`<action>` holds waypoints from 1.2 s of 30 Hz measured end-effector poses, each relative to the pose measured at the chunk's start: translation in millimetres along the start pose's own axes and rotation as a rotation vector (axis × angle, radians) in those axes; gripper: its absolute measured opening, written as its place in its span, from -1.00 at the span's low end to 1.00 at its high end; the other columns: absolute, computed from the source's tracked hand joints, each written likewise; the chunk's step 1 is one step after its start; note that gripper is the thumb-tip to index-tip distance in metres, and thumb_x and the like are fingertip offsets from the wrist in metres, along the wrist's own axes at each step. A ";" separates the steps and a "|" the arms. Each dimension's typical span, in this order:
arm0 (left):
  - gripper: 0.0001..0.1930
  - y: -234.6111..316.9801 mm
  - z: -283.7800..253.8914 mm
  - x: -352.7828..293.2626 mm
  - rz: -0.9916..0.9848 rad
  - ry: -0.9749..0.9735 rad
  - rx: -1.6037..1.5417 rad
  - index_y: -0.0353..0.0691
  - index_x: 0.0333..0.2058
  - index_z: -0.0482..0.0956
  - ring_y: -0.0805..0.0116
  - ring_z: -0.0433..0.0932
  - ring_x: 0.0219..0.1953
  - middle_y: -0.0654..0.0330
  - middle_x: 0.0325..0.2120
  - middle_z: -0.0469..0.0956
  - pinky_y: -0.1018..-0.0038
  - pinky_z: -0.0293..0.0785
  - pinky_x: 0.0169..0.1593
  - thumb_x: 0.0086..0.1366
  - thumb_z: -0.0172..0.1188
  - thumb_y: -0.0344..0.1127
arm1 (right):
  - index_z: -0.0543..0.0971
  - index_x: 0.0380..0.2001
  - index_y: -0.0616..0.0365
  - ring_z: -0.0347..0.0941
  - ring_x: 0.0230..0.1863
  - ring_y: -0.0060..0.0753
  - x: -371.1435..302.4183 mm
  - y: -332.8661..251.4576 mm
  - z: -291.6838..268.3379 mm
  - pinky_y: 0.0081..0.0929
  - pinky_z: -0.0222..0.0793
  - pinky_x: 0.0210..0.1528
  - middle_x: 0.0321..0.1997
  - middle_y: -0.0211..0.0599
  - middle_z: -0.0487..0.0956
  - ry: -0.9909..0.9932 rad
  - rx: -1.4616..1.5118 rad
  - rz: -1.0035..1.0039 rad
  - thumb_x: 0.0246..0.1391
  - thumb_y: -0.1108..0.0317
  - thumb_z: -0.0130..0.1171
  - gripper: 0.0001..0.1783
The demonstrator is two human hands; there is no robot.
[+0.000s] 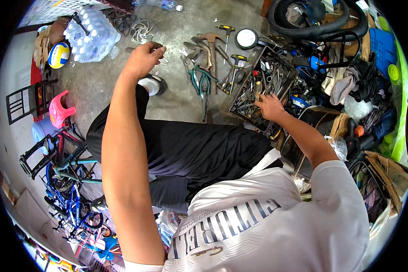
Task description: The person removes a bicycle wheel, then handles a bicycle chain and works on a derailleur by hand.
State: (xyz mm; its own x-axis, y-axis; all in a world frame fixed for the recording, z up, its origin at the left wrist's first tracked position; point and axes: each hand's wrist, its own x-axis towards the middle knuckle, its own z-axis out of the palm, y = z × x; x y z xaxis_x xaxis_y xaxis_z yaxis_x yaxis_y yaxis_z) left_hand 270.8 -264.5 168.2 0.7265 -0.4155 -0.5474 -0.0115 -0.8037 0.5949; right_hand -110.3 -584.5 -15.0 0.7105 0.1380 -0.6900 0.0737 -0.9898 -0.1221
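Observation:
My left hand (143, 58) is stretched out over the concrete floor, its fingers closed on a small thin white part that I cannot identify. My right hand (269, 106) reaches into a black tool tray (240, 109) crowded with wrenches, bits and screwdrivers, fingers spread among the tools, nothing clearly held. Between the hands, green-handled pliers (203, 82), a hammer (211, 47) and T-handle wrenches (233, 63) lie on the floor. My legs in black trousers are under both arms.
A pack of water bottles (93, 35), a brake disc (143, 31) and a volleyball (58, 55) lie at the far left. A blue bicycle (68, 190) and pink stool (60, 110) stand left. Black tyres (319, 22), rags, a blue crate (381, 45) and cardboard crowd the right.

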 end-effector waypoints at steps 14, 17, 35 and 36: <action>-0.47 -0.6 4.0 8.7 0.017 -0.033 0.019 -0.34 0.07 0.60 0.28 0.71 -0.23 0.03 -0.16 0.72 0.34 0.57 -0.02 0.37 0.21 0.02 | 0.61 0.16 -0.09 0.30 0.25 0.02 -44.0 33.5 5.5 -0.07 0.26 0.21 0.24 -0.08 0.40 0.286 0.062 0.089 0.06 0.46 0.21 -0.46; -0.47 3.0 3.5 6.8 0.014 -0.018 0.039 -0.34 0.07 0.61 0.29 0.71 -0.22 0.02 -0.15 0.72 0.34 0.57 -0.01 0.37 0.21 0.02 | 0.63 -0.16 0.12 0.46 0.10 -0.05 -21.0 14.6 -13.7 -0.10 0.32 0.16 0.01 -0.09 0.53 0.400 0.145 0.075 0.01 0.43 0.21 -0.73; -0.49 -1.1 1.3 2.5 0.157 0.117 0.222 -0.28 -0.01 0.66 -0.09 0.65 -0.05 -0.10 -0.14 0.69 0.18 0.54 0.06 0.33 0.19 0.07 | 0.56 -0.14 0.26 0.65 -0.34 0.01 31.7 -29.1 11.7 -0.08 0.53 -0.30 -0.36 0.02 0.67 0.403 0.517 0.234 0.08 0.19 0.34 -0.61; -0.49 -6.6 -0.5 -0.7 0.142 0.153 0.210 -0.28 -0.01 0.66 -0.09 0.65 -0.05 -0.10 -0.14 0.69 0.18 0.54 0.06 0.34 0.18 0.07 | 0.52 -0.12 0.27 0.63 -0.38 0.00 11.3 -38.3 -20.1 -0.09 0.49 -0.33 -0.41 -0.02 0.65 0.459 0.648 0.256 0.08 0.20 0.36 -0.58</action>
State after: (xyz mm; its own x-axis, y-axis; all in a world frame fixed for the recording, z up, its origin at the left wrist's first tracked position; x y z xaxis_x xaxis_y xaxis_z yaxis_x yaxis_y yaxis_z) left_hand 270.6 -258.7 165.0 0.8024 -0.4738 -0.3628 -0.2508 -0.8195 0.5153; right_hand -91.0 -545.8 -3.8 0.8755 -0.2555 -0.4100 -0.4463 -0.7528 -0.4839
